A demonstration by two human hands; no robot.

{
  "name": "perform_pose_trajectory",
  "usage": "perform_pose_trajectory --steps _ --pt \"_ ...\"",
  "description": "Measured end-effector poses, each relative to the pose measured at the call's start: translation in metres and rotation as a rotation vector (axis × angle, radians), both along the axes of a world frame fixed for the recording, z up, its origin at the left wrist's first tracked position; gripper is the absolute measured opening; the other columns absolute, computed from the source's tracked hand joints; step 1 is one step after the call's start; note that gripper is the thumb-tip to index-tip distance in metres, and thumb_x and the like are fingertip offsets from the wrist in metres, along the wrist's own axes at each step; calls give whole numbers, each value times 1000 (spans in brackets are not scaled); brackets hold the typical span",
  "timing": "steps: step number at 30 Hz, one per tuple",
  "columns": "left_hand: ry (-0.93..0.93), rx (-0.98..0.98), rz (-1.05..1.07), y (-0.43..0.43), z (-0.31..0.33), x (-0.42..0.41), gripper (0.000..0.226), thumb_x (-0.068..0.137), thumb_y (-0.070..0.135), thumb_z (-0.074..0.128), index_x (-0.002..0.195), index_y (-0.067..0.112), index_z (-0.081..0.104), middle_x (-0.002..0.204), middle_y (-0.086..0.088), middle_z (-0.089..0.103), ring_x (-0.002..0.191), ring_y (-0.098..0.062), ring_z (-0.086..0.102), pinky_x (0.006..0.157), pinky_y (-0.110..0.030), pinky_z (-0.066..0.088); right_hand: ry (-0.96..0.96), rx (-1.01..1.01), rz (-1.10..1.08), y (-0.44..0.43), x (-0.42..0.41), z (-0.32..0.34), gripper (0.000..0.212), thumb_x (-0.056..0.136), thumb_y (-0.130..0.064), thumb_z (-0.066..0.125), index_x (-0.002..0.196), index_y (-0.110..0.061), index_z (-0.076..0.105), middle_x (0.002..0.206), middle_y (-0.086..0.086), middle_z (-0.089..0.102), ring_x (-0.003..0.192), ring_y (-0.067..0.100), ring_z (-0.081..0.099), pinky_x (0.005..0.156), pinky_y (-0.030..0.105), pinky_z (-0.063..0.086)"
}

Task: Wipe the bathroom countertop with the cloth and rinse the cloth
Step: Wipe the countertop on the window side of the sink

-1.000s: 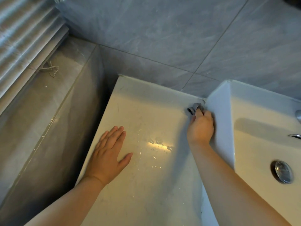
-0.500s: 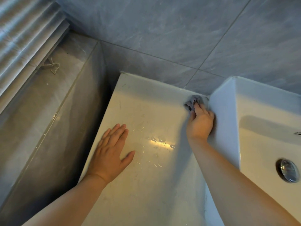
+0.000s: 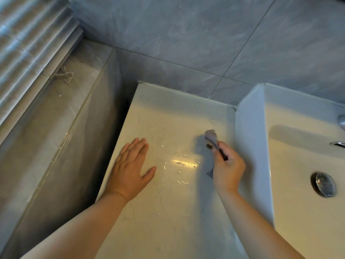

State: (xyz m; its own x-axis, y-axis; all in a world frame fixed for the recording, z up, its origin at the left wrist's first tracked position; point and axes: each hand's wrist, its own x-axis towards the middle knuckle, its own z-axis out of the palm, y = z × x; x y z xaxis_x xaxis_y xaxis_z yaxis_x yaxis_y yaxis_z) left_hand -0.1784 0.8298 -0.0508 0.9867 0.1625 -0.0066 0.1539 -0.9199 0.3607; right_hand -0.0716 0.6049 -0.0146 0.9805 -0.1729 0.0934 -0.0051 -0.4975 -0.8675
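Just left of the sink (image 3: 250, 131), the right hand (image 3: 228, 166) grips the bunched cloth (image 3: 211, 136), its end pointing toward the wall, with droplets (image 3: 184, 162) farther left on the table (image 3: 168, 225), toward the flat, empty left hand (image 3: 130, 169).

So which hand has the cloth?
The right hand, next to the sink, grips the cloth; the left hand lies flat on the countertop, holding nothing.

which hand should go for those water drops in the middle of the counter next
Right, probably. The right hand grips the cloth just beside the water drops on the countertop. The left hand lies flat on the countertop, holding nothing, so it would need the cloth first.
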Motion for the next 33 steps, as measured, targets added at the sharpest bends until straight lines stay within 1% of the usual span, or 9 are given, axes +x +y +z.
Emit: perform_pose_trajectory --steps 4,7,11,15,22,26,28,30,33 --pt "-14 7 -4 1 0 0 70 90 54 35 142 9 39 153 -4 32 144 -16 20 118 -33 11 -115 -226 -159 -9 21 -10 25 87 -1 58 108 -7 71 102 8 72 95 25 65 87 31 49" --pt "-22 5 -2 1 -1 -1 69 90 54 36 142 9 39 153 -4 31 144 -16 20 117 -34 11 -56 -295 -184 0 24 -27 29 88 -2 55 112 -10 70 102 9 72 95 30 63 82 28 45" --pt "-33 11 -5 1 -3 -1 69 90 54 35 142 9 40 153 -4 31 144 -16 20 117 -34 12 -72 -316 -156 0 26 -35 32 89 -8 53 117 -16 68 112 0 71 100 25 64 87 33 49" --pt "-39 11 2 1 -4 -1 70 89 54 35 143 9 38 154 -3 30 144 -16 18 117 -35 12 -111 -320 -26 -3 15 -28 23 90 -9 58 109 -12 70 102 2 73 89 24 66 72 22 42" --pt "-32 16 -9 2 -5 -2 70 90 54 34 144 9 36 154 -4 29 145 -16 17 117 -35 12 -89 -258 106 15 -36 -29 24 83 -4 69 106 -9 72 104 -5 69 97 18 64 89 17 42" --pt "-38 10 -8 1 -5 -2 70 90 53 35 144 8 36 154 -6 29 144 -18 18 117 -33 9 -8 -121 198 19 -52 -24 23 84 -4 67 99 -19 75 98 -20 66 91 3 63 82 13 43" --pt "-26 5 -13 2 -5 -3 71 90 54 33 145 9 33 155 -5 27 145 -17 17 117 -34 10 122 -4 271 18 -51 -15 36 85 -3 64 74 -37 71 74 -27 63 68 -5 53 64 14 41" --pt "-23 -18 -20 3 -6 -3 72 90 55 32 146 10 32 156 -5 25 145 -16 15 118 -35 11 148 56 281 16 -45 -5 45 84 -2 66 55 -34 55 53 -24 44 55 -1 36 52 19 31" --pt "-4 -144 -1 7 -2 -5 71 89 54 38 148 16 28 159 4 16 146 -11 8 119 -35 13 73 35 212 11 -15 5 26 84 -9 69 69 -29 64 56 -33 48 62 -9 41 55 16 38"
